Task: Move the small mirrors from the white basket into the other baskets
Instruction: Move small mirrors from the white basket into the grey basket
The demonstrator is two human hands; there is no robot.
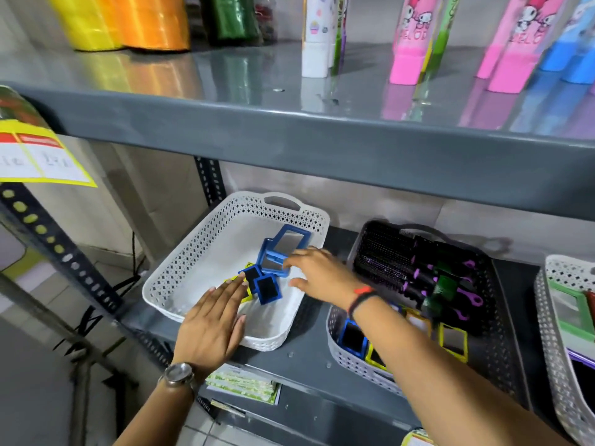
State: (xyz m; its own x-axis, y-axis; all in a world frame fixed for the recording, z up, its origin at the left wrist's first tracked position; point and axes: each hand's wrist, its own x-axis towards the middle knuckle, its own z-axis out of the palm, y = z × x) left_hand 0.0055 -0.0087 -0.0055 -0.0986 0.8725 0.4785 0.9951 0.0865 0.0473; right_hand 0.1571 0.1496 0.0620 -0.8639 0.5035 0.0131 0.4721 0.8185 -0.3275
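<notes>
Fingers (296,255) of both hands spread empty over blue-framed mirrors (277,249) in white basket (180,268)

Partial letters "ELOD" on the pink bottle (411,37) (yellow price tag (42,156) illegible)

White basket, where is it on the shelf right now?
In the head view the white basket sits at the left end of the lower shelf, left of the black basket of hairbrushes, with both hands over it.
</notes>
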